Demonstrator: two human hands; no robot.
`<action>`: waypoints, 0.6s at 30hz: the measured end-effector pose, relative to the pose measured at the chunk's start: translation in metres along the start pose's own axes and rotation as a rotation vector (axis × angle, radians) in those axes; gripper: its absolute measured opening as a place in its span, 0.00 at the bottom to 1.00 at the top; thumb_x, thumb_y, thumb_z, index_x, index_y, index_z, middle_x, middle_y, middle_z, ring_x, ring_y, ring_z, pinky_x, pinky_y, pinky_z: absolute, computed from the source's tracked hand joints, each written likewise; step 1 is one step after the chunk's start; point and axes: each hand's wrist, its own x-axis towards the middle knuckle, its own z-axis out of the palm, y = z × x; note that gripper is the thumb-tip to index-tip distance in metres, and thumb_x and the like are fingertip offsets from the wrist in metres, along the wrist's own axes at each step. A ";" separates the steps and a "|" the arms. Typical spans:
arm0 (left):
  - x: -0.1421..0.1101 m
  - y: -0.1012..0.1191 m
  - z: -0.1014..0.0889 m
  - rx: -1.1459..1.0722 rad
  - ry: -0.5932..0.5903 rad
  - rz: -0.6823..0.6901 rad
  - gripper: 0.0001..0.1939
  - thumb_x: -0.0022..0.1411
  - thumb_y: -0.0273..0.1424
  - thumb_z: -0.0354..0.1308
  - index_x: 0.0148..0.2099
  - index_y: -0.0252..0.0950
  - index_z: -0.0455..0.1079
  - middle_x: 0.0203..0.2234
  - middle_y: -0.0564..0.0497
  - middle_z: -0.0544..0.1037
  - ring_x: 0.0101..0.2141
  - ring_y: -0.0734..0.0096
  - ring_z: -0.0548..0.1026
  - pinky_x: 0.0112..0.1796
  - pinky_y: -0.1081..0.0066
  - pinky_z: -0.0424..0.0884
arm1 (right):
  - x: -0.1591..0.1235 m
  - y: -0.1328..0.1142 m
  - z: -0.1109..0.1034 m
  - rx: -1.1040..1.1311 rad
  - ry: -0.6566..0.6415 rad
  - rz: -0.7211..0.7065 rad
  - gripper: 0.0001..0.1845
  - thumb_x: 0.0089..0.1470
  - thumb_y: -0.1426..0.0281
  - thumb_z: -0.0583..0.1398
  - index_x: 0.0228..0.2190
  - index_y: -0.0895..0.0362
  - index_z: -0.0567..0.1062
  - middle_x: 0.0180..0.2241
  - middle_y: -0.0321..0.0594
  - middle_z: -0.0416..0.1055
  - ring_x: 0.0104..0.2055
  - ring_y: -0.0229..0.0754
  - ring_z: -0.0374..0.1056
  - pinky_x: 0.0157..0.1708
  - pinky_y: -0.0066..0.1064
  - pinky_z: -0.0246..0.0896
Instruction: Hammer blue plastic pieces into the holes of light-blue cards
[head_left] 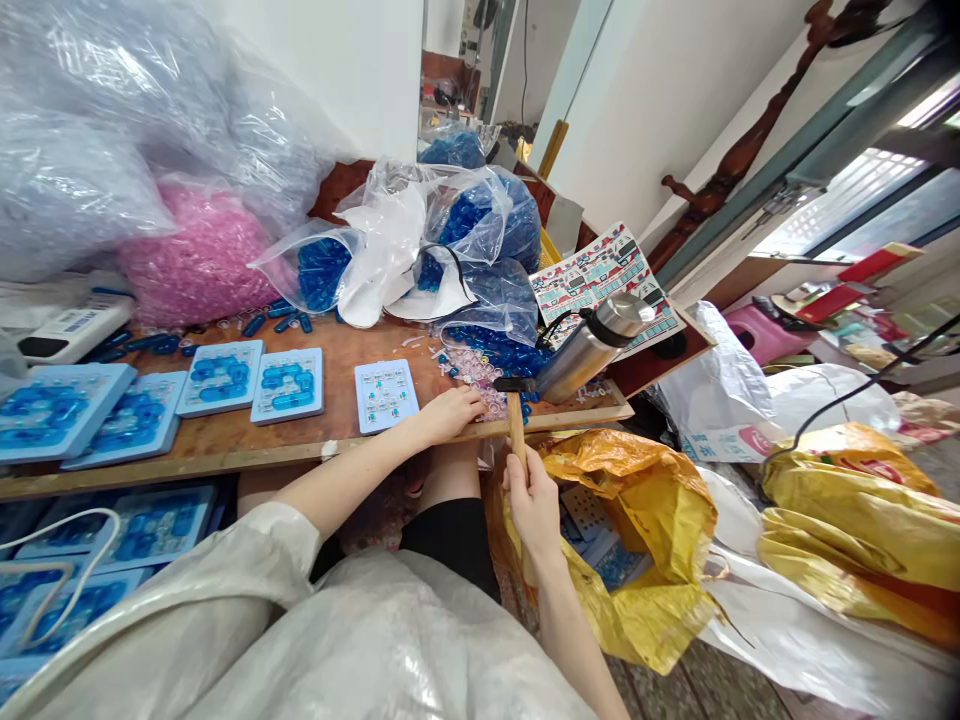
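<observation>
And here the right hand (pixel 531 505) has its fingers closed tight around the wooden handle of a small hammer (pixel 517 425), while the left hand (pixel 448 415) rests open on the plywood bench (pixel 225 440), a blue-and-white plastic tile (pixel 386 396) just left of its fingers and loose translucent beads (pixel 472 372) just beyond them.

We log a bulging bag of pink plastic pieces (pixel 196 262) far left, a steel vacuum flask (pixel 589 350) lying against a printed sheet (pixel 600 285), and a yellow woven sack (pixel 847 530) near right.
</observation>
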 end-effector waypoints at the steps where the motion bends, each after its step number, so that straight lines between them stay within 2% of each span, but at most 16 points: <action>1: 0.006 0.000 0.003 0.028 -0.014 -0.002 0.11 0.60 0.25 0.46 0.40 0.34 0.68 0.36 0.46 0.70 0.38 0.66 0.66 0.39 0.67 0.64 | -0.001 0.002 -0.002 0.005 0.005 0.008 0.22 0.58 0.58 0.48 0.46 0.60 0.67 0.20 0.33 0.62 0.22 0.34 0.58 0.26 0.24 0.55; 4: 0.014 0.000 0.005 0.077 -0.007 0.004 0.10 0.60 0.24 0.46 0.37 0.33 0.68 0.35 0.45 0.70 0.38 0.65 0.66 0.40 0.66 0.64 | -0.002 0.007 -0.004 0.013 0.001 0.034 0.23 0.57 0.58 0.48 0.46 0.61 0.67 0.20 0.33 0.61 0.21 0.34 0.57 0.25 0.24 0.54; 7: 0.004 0.000 -0.004 0.047 0.044 -0.025 0.08 0.60 0.25 0.46 0.36 0.33 0.67 0.34 0.45 0.70 0.38 0.66 0.66 0.41 0.66 0.63 | -0.002 0.012 -0.002 0.034 -0.015 0.048 0.23 0.57 0.57 0.48 0.46 0.60 0.67 0.20 0.33 0.61 0.21 0.33 0.57 0.24 0.24 0.54; 10: -0.034 -0.004 -0.020 -0.037 0.198 -0.188 0.06 0.59 0.28 0.49 0.37 0.34 0.66 0.35 0.47 0.70 0.39 0.67 0.66 0.42 0.67 0.64 | 0.000 0.013 0.001 0.044 -0.038 0.051 0.24 0.57 0.56 0.48 0.46 0.61 0.67 0.21 0.34 0.62 0.21 0.33 0.57 0.23 0.23 0.53; 14: -0.108 -0.013 -0.042 -0.040 0.413 -0.487 0.05 0.59 0.29 0.50 0.37 0.34 0.65 0.34 0.48 0.70 0.39 0.68 0.67 0.42 0.67 0.64 | 0.003 0.005 0.011 0.051 -0.099 0.028 0.24 0.57 0.56 0.48 0.46 0.60 0.67 0.22 0.34 0.62 0.21 0.33 0.57 0.23 0.23 0.53; 16: -0.134 -0.015 -0.047 -0.037 0.414 -0.524 0.05 0.59 0.29 0.50 0.38 0.34 0.65 0.34 0.48 0.70 0.38 0.68 0.67 0.42 0.67 0.65 | 0.005 -0.003 0.018 0.046 -0.140 0.002 0.24 0.57 0.57 0.48 0.46 0.60 0.67 0.22 0.34 0.63 0.22 0.33 0.58 0.24 0.23 0.54; 18: -0.146 -0.015 -0.048 -0.046 0.394 -0.518 0.06 0.59 0.29 0.49 0.38 0.35 0.65 0.34 0.48 0.70 0.39 0.68 0.67 0.42 0.66 0.65 | 0.008 -0.013 0.027 0.021 -0.185 -0.040 0.24 0.57 0.57 0.48 0.45 0.61 0.68 0.21 0.35 0.63 0.22 0.34 0.59 0.25 0.24 0.56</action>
